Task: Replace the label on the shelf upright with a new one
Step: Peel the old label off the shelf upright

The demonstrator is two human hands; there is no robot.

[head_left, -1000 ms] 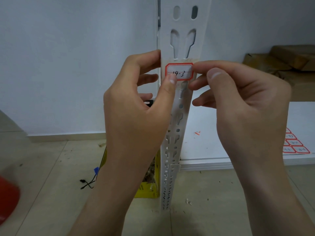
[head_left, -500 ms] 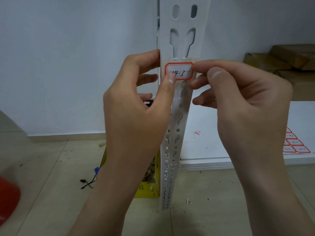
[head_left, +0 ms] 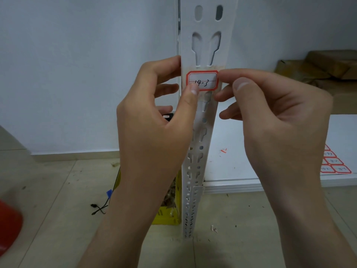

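Straight ahead, a white perforated metal shelf upright (head_left: 201, 132), running from the top of the view down to the beige tiled floor (head_left: 48, 190). Stuck flat on the front face of that upright, just below its two keyhole slots, a small white paper label with a red border (head_left: 202, 80), handwritten "14-3". Above and below the label, a faint yellowish patch on the upright's paint.

Left of the upright, the left hand (head_left: 154, 128), fingers curled around the post's left edge, thumb tip pressed on the label's lower left corner. Right of the upright, the right hand (head_left: 278, 117), forefinger tip touching the label's right edge, thumb raised just beside it and pressed toward the forefinger, remaining fingers bent loosely below. Cannot tell whether the forefinger and thumb actually nip the label's edge or merely rest against it.

Right of the upright and lower, a white shelf board (head_left: 231, 167), with a sheet of red-bordered labels (head_left: 335, 163) near its far right end and a tiny red scrap (head_left: 223, 151) close to the post. Above that board, well to the right of the upright, brown cardboard packages (head_left: 318, 74). At the upright's foot on the left, a yellow box (head_left: 170, 209), partly hidden by the left forearm, and a thin black cable (head_left: 99, 208) on the floor beyond it. Far left of the upright, at the frame edge, a blurred red shape (head_left: 8, 227). Behind everything, a plain pale wall (head_left: 77, 64).
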